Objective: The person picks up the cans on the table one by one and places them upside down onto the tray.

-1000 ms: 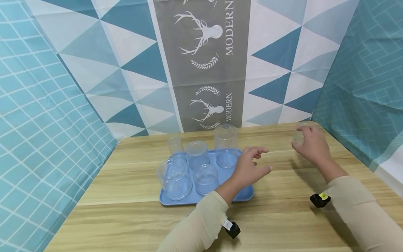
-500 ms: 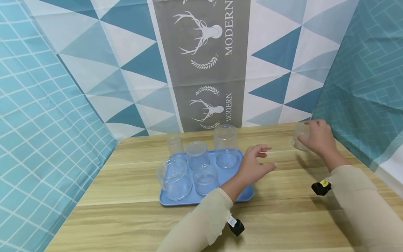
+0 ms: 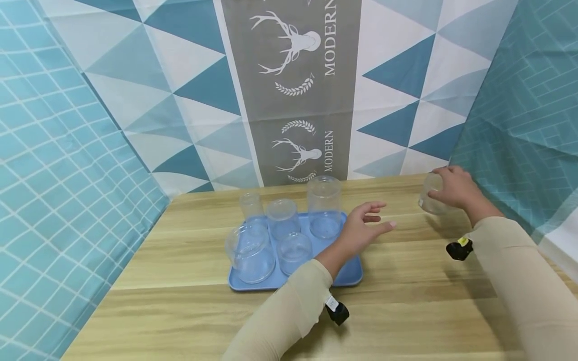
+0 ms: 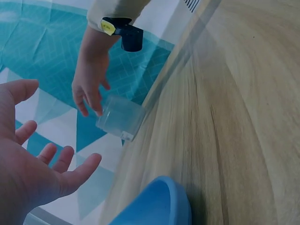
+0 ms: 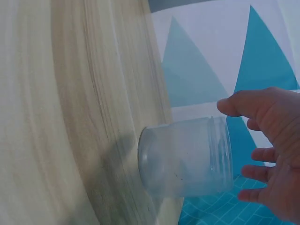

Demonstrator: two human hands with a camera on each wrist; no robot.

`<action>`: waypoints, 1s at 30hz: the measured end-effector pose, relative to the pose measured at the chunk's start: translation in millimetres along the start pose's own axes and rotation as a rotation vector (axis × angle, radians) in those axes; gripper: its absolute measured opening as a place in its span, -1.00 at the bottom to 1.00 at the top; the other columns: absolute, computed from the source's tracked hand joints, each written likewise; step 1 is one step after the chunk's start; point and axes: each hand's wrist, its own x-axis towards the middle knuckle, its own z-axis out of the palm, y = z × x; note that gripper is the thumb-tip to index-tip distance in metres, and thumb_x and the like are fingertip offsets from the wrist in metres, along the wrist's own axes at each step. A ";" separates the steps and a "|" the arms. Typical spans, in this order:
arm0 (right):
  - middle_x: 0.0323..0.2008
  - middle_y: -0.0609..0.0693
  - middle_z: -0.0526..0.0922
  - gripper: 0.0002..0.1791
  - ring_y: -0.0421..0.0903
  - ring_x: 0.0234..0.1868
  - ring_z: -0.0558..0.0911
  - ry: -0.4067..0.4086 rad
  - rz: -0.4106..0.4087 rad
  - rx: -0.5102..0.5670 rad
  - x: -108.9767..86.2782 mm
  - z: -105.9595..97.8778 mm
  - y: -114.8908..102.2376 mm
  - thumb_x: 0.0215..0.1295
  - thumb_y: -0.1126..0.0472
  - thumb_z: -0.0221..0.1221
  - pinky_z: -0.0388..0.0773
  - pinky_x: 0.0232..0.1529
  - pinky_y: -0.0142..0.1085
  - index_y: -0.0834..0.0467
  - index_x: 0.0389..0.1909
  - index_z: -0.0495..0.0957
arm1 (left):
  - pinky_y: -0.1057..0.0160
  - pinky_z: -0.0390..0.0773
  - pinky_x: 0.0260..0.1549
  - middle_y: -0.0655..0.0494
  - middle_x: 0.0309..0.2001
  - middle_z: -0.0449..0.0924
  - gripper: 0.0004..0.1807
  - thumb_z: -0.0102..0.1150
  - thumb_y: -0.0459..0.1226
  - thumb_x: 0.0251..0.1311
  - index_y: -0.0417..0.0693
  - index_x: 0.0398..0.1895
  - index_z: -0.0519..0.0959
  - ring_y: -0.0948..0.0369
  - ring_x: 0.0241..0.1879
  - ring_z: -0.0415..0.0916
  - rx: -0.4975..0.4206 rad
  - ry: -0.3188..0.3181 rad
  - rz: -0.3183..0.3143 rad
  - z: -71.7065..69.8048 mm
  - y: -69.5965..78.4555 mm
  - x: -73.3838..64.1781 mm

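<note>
On the table's far right corner stands a clear plastic jar point(image 3: 431, 198), upright, a small white label near its base. My right hand point(image 3: 456, 186) is at its top; in the right wrist view the thumb and spread fingers point(image 5: 255, 173) are just past the jar's threaded rim, curled around nothing. My left hand point(image 3: 361, 230) hovers over the right side of the blue tray point(image 3: 349, 276), its fingers apart and palm bare. On that tray stand several clear jars, among them a wide one point(image 3: 250, 255), a low one point(image 3: 294, 253) and a tall one point(image 3: 324, 208).
Two more clear containers, a narrow one point(image 3: 251, 206) and a medium one point(image 3: 283, 219), stand at the tray's back left. Patterned cloth point(image 3: 393, 100) hangs behind the wooden table point(image 3: 180, 321), with teal cloth point(image 3: 528, 125) along the right side.
My right hand has shifted up and to the right from the jar, showing more of it. My left hand has drifted slightly right. The jars on the tray keep their places.
</note>
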 end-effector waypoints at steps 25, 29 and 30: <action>0.19 0.67 -0.01 -0.09 0.65 0.15 0.01 -0.054 0.134 0.033 19.4 2.6 22.7 0.32 -0.17 0.08 0.16 -0.03 0.50 0.50 0.33 0.07 | -0.30 0.50 -0.05 0.14 0.09 0.52 -0.57 0.22 -0.10 0.27 0.10 0.20 0.51 -0.15 0.21 0.37 -0.494 -0.062 -0.197 -1.6 -18.7 36.5; 0.17 0.68 0.00 -0.04 0.63 0.14 0.02 -0.073 0.139 0.023 22.2 2.4 19.1 0.31 -0.22 0.05 0.17 -0.04 0.49 0.54 0.33 0.06 | -0.31 0.49 -0.05 0.15 0.09 0.52 -0.58 0.22 -0.08 0.28 0.12 0.19 0.52 -0.21 0.25 0.31 -0.498 -0.054 -0.212 -0.3 -20.7 39.2; 0.17 0.68 0.01 -0.03 0.63 0.14 0.02 -0.080 0.139 0.020 23.2 2.2 18.3 0.31 -0.23 0.04 0.17 -0.04 0.49 0.54 0.32 0.06 | -0.31 0.50 -0.06 0.16 0.09 0.53 -0.58 0.22 -0.08 0.27 0.12 0.19 0.52 -0.21 0.25 0.32 -0.498 -0.046 -0.216 -0.2 -21.1 39.8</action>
